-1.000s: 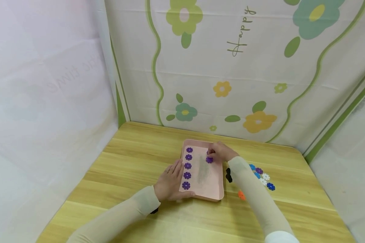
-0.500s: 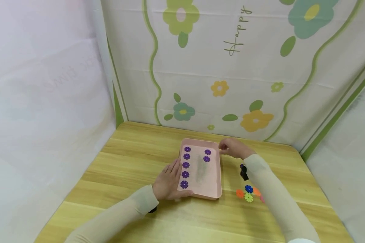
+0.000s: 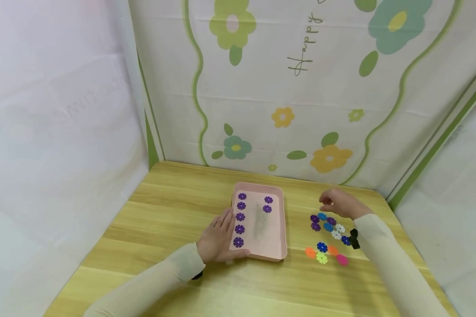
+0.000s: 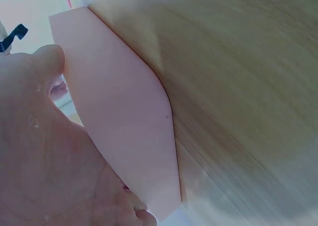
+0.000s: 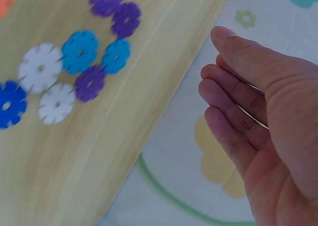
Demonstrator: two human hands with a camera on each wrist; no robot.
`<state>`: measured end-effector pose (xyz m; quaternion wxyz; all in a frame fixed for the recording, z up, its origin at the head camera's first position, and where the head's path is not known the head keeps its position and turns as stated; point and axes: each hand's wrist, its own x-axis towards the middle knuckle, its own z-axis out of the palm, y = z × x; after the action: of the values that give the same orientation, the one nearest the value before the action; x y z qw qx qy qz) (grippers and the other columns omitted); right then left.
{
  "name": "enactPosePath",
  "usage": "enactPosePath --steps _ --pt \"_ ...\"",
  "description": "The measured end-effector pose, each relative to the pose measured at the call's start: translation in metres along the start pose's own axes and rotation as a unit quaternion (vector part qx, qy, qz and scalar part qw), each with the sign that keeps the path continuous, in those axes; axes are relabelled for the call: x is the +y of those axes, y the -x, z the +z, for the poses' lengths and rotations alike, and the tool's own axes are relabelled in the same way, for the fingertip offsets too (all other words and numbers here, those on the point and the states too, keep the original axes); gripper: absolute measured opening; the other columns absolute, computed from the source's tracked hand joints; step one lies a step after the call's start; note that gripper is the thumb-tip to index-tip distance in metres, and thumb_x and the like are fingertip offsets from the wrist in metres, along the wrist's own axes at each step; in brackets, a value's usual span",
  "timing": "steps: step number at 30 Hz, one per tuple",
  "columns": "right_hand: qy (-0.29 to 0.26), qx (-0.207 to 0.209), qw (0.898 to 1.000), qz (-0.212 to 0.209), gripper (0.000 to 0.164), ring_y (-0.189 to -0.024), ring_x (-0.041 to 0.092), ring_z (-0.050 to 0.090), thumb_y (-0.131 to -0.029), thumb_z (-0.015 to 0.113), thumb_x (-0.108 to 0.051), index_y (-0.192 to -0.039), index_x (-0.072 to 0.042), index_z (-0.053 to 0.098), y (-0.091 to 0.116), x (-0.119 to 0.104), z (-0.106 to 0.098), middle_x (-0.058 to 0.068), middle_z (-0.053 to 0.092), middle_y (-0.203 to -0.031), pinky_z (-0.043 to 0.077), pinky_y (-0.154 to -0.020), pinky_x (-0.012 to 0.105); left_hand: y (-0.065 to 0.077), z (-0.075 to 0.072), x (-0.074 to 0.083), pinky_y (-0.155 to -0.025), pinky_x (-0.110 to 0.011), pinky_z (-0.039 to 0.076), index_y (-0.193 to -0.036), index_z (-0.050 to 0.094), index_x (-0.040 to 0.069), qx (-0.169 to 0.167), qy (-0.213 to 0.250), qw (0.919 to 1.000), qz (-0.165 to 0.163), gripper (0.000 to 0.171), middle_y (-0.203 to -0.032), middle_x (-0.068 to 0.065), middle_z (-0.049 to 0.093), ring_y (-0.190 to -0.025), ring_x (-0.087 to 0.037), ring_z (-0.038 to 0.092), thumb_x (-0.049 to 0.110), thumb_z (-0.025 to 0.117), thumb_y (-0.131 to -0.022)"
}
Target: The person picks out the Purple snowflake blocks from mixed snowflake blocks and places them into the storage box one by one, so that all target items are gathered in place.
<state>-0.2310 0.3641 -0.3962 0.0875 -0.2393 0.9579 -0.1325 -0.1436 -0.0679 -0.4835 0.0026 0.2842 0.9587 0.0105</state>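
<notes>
My left hand (image 3: 217,237) rests on the near left corner of a pink tray (image 3: 284,229), fingers straight along its left rim and thumb on the near rim. The left wrist view shows the thumb at the edge of the tray wall (image 4: 119,97). Inside, a column of purple notched plastic discs (image 3: 240,217) lines the left side. Two more purple discs (image 3: 267,208) lie at the upper right. My right hand (image 3: 343,203), loosely curled and holding nothing, hovers just beyond a loose group of discs that includes purple (image 5: 90,83), light blue (image 5: 80,52) and white ones (image 5: 40,68).
Nearer on the wooden table (image 3: 174,193) lie orange (image 3: 310,252), dark blue (image 3: 322,247), yellow-green (image 3: 321,258) and pink discs (image 3: 342,259). A flower-printed cloth (image 3: 246,88) stands behind the table's far edge, with pale cloth at both sides.
My right hand has let go of a purple disc at the tray's upper right and moved right, out over the loose discs. The left hand has stayed at the tray corner.
</notes>
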Motion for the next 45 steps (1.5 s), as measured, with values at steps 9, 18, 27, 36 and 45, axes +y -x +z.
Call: enactPosePath --steps 9,18,27,36,45 --pt "0.004 0.019 0.999 0.038 0.027 -0.091 0.027 0.072 -0.093 0.079 -0.009 -0.114 0.008 0.074 0.028 0.041 0.019 0.023 0.076 -0.106 0.063 -0.085 0.050 0.001 0.005 -0.002 -0.128 -0.050 0.036 -0.163 0.027 -0.007 0.019 0.002 0.9998 0.001 0.126 -0.174 -0.025 0.024 -0.161 -0.039 0.030 0.093 0.038 -0.088" --pt "-0.015 0.006 0.996 0.088 0.036 -0.107 0.041 0.070 -0.097 0.075 -0.008 -0.127 0.011 0.067 0.036 0.056 0.054 0.027 0.073 -0.118 0.060 -0.094 0.058 0.005 -0.002 0.000 -0.127 -0.052 0.038 -0.161 0.033 -0.008 0.026 0.016 0.9995 0.006 0.125 -0.171 -0.026 0.029 -0.159 -0.041 0.034 0.094 0.036 -0.089" --pt "-0.013 0.006 0.996 0.083 0.033 -0.104 0.038 0.073 -0.094 0.076 -0.001 -0.123 0.011 0.068 0.030 0.061 0.069 0.021 0.075 -0.112 0.062 -0.092 0.054 0.008 -0.017 0.004 -0.127 -0.051 0.037 -0.162 0.032 -0.008 -0.001 0.024 0.9997 0.001 0.119 -0.171 -0.026 0.029 -0.159 -0.040 0.033 0.087 0.048 -0.091" --pt "-0.027 -0.025 0.996 0.081 0.017 -0.090 0.024 0.072 -0.092 0.078 0.000 -0.108 0.003 0.076 0.024 0.056 0.055 0.012 0.076 -0.099 0.064 -0.082 0.048 0.006 -0.022 0.005 -0.127 -0.050 0.037 -0.162 0.032 -0.008 -0.010 0.019 0.9998 0.002 0.119 -0.172 -0.025 0.030 -0.160 -0.039 0.033 0.086 0.049 -0.091" --pt "-0.044 -0.037 0.993 0.100 0.018 -0.082 0.017 0.063 -0.089 0.083 -0.005 -0.101 0.000 0.071 0.018 0.056 0.049 0.006 0.072 -0.093 0.060 -0.075 0.039 0.007 -0.021 0.004 -0.127 -0.050 0.037 -0.161 0.032 -0.009 0.004 0.026 0.9996 0.007 0.117 -0.171 -0.027 0.031 -0.159 -0.040 0.033 0.085 0.048 -0.092"
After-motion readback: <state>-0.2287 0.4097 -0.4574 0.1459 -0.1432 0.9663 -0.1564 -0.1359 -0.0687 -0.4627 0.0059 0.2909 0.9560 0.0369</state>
